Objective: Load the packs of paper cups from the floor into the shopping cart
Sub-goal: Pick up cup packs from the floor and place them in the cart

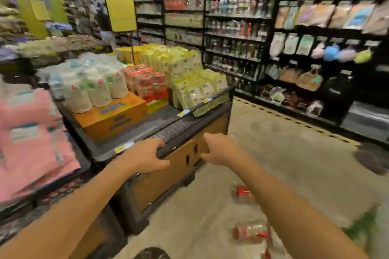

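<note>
While my left hand (147, 156) grips the front rim of the display table (130, 145), fingers laid over the top and thumb tucked beneath, nothing of the task looks done yet as far as I can see. My right hand (219, 149) hangs in the air just beside the table's wooden front, its fingers loosely curled and holding nothing.

The packs of paper cups are on the floor below my right arm. One red pack (244, 192) lies nearer the foot of the table, and a second pack (250, 233), clear wrap with red print, lies closer to me. A sliver of red at the bottom edge may be a third, but it is too blurred to say.

I cannot make out a shopping cart anywhere. A smeared green shape (362, 231) at the lower right could be anything. So I judge the loading not yet begun, or at least far from finished: neither hand holds a pack, both are up at table height, and every pack I can see remains to be picked up and carried to the cart.
</note>
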Available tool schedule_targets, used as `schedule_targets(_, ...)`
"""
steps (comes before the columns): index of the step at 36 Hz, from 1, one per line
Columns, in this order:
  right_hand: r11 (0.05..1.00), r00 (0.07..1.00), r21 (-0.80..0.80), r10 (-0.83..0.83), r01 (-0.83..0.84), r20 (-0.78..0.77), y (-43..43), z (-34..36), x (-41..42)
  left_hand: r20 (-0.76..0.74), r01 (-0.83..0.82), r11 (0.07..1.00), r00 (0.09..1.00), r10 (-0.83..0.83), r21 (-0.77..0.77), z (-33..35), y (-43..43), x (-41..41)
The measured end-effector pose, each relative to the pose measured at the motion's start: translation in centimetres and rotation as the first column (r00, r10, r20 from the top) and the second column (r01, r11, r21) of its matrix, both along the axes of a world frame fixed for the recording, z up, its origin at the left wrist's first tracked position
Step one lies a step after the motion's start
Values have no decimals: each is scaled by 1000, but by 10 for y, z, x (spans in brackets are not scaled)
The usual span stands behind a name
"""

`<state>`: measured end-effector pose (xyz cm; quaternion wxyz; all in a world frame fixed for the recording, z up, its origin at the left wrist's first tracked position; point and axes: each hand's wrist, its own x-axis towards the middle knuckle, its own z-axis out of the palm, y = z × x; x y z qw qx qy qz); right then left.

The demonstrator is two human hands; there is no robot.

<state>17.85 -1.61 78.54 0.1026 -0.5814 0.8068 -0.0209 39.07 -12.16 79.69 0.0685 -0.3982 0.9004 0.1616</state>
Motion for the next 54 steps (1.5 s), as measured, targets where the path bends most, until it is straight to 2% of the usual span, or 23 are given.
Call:
schedule_targets(9,933,934,92,-354,349,45,76,-28,-193,41,331,944,943,-330,-11,-42,14,-222)
schedule_targets(15,838,839,138,-540,528,70,85,-63,-280,84,486,871,867,-491,78,-83,-9,-349)
schedule_targets(21,674,665,133,-738,726,111,89,-124,-338,82,598,785,784,-615,162,-141,-30,-460)
schedule_targets(28,466,409,254,-879,848,247,92,-239,-378,101,633,702,715,-691,326,-227,-31,-575)
schedule_targets(31,389,283,370,-907,844,311,87,-291,-388,132,623,686,696,-705,377,-279,-36,-609)
schedule_targets(34,332,171,460,-919,823,356,76,-357,-400,154,623,680,684,-713,386,-353,-51,-639)
schedule_targets(37,259,39,487,-908,834,417,65,-438,-417,169,619,696,691,-703,363,-414,-62,-665)
schedule_targets(43,30,-348,589,-781,808,518,34,-620,-418,225,551,736,718,-658,393,-569,-93,-709)
schedule_targets(47,-206,-592,603,-582,770,558,16,-724,-419,253,524,723,702,-666,451,-696,-113,-743)
schedule_targets(49,-352,-717,637,-482,685,504,7,-777,-423,265,547,712,679,-685,440,-763,-122,-763)
schedule_targets(51,-458,-789,645,-407,612,460,0,-833,-418,278,572,722,674,-685,390,-823,-125,-780)
schedule_targets(54,-541,-818,614,-390,576,423,-7,-922,-406,263,606,743,696,-668,285,-890,-118,-802)
